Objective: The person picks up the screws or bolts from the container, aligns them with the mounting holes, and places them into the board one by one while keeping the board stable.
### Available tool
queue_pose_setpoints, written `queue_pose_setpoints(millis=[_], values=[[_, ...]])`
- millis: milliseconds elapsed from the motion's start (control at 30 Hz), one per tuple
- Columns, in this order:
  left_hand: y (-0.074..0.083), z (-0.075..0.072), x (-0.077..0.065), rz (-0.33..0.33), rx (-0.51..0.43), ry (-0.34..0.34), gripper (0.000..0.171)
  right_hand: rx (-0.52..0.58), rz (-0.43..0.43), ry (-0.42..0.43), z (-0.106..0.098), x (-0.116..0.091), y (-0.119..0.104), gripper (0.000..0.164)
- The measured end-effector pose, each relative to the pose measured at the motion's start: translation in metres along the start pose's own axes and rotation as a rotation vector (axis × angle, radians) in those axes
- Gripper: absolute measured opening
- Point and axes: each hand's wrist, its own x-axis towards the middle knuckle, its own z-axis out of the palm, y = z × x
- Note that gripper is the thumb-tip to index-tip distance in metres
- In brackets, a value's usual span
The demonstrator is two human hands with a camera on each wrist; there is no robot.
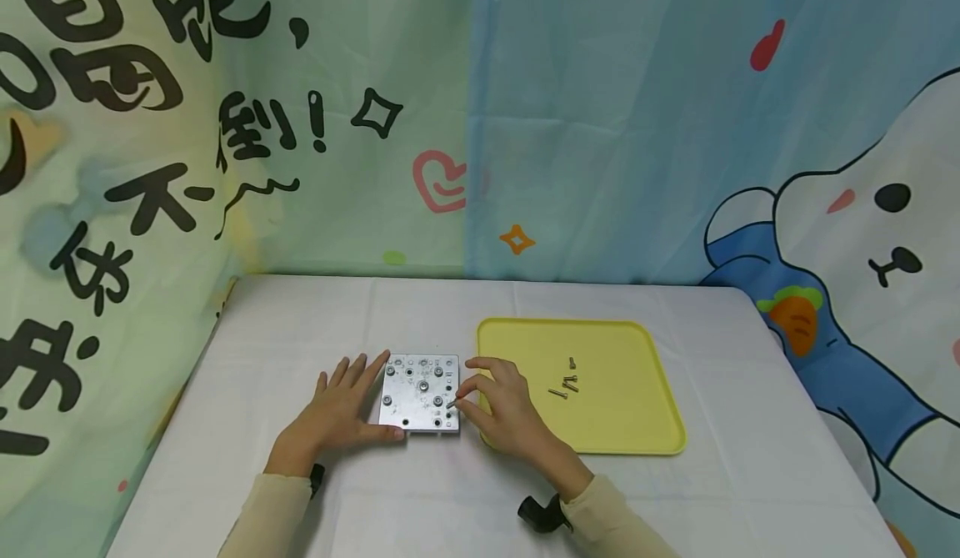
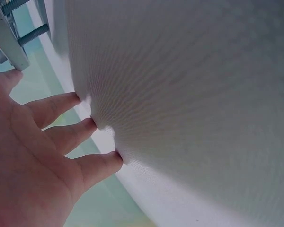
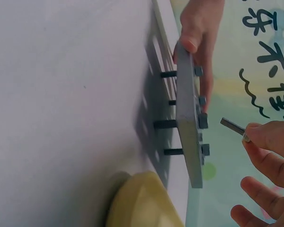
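A silvery metal plate (image 1: 411, 398) with several holes lies level on the table. Screws sit in several of the holes, and their threaded shanks (image 3: 165, 124) stick out beneath, as the right wrist view shows. My left hand (image 1: 341, 408) steadies the plate from its left side, thumb at the near edge and index finger at the far left corner. Its other fingers (image 2: 68, 135) press straight onto the cloth. My right hand (image 1: 510, 408) pinches a small metal screw (image 3: 233, 126) by its head between thumb and index finger, beside the plate's right edge. The shank points at the plate, apart from it.
A yellow tray (image 1: 622, 416) lies right of the plate, partly under my right hand. Several loose screws (image 1: 570, 387) lie in it. A white cloth (image 1: 420, 500) covers the table, and printed curtains (image 1: 600, 124) hang behind and at the left.
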Motion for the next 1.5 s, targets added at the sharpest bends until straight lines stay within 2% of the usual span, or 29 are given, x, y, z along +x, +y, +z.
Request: queue_pose_setpoints(millis=[200,333,533,1000,1500], values=[[0.0,-0.001,-0.001,0.002,0.004,0.0,0.121,0.04,0.056,-0.076,0.004,-0.002,-0.004,0.009],[0.0,0.0,-0.001,0.004,0.009,0.0,0.121,0.029,0.065,-0.109,0.007,-0.002,-0.006,0.008],[0.0,-0.001,0.0,0.009,0.019,0.004,0.121,0.021,0.057,-0.118,0.01,-0.003,-0.012,0.012],[-0.001,-0.001,-0.001,0.01,0.009,0.002,0.122,-0.019,0.109,-0.161,0.01,-0.003,-0.016,0.01],[0.0,-0.001,-0.002,0.017,0.004,0.007,0.121,-0.021,0.097,-0.153,0.01,-0.003,-0.016,0.01]])
